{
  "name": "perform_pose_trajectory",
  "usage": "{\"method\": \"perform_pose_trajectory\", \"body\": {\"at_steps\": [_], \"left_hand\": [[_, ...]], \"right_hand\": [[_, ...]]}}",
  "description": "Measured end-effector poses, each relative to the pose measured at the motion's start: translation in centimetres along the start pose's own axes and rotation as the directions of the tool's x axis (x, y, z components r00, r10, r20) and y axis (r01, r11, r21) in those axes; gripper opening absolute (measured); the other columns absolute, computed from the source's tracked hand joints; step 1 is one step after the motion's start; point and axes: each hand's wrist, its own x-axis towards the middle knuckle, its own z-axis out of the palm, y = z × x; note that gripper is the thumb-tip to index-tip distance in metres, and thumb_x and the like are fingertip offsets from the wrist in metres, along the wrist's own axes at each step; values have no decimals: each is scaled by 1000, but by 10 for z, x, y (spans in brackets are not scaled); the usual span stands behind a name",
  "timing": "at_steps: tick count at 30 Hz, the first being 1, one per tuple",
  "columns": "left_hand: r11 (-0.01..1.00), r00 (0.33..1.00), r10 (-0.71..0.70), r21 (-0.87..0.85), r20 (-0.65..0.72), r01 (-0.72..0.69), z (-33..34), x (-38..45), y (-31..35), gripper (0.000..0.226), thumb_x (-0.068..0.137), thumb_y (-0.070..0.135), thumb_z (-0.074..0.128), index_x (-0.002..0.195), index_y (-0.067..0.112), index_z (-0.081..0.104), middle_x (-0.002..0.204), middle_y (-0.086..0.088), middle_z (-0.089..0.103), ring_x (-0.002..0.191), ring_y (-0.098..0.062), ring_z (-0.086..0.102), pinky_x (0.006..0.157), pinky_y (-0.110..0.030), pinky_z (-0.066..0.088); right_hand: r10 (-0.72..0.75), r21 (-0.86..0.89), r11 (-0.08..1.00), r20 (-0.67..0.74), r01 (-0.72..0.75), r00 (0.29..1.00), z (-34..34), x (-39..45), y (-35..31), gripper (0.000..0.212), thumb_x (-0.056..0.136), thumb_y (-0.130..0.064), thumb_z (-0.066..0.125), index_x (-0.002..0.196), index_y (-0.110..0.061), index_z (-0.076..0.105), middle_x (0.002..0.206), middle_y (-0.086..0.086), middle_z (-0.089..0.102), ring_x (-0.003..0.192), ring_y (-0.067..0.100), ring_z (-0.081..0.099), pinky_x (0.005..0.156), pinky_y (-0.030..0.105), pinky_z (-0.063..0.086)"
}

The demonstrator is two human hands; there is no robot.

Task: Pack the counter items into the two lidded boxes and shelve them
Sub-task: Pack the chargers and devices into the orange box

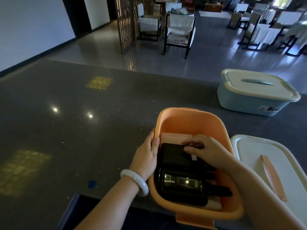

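An open orange box stands at the counter's near edge. Inside it lie a black Anker device, a black flat item above it and a pale card on the bottom. My left hand grips the box's left rim, thumb inside. My right hand reaches into the box and pinches a small white piece on the black items. The orange box's white lid with an orange handle lies to its right. A light blue box with its white lid on sits at the far right.
The dark speckled counter stretches to the left with a small blue dot near its front edge. Beyond the counter are chairs, a wooden lattice screen and tables on a shiny floor.
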Motion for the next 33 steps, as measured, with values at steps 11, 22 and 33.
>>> {"method": "perform_pose_trajectory", "body": {"at_steps": [11, 22, 33], "left_hand": [[1000, 1000, -26, -11, 6, 26, 1, 3, -3, 50, 100, 47, 26, 148, 32, 26, 101, 30, 38, 73, 38, 38, 64, 10, 29], [1000, 1000, -5, -18, 8, 6, 2, 2, -3, 48, 99, 47, 26, 146, 36, 28, 110, 27, 50, 78, 31, 46, 68, 6, 35], [1000, 1000, -25, -7, -13, 25, 0, 0, -2, 50, 99, 49, 28, 147, 33, 31, 94, 34, 47, 78, 36, 43, 66, 6, 35]], "right_hand": [[-57, -177, 983, -36, 50, 998, 4, 4, 2, 13, 86, -36, 68, 96, -43, 66, 92, -23, 56, 91, -4, 50, 75, 14, 36], [-70, -180, 982, -50, 60, 996, 6, 3, 1, 16, 86, -36, 67, 102, -34, 70, 94, -22, 56, 92, -3, 50, 76, 14, 37], [-60, -168, 984, -41, 52, 997, 6, 4, 3, 13, 86, -37, 67, 97, -43, 65, 91, -27, 54, 90, -10, 47, 72, 11, 33]]}}
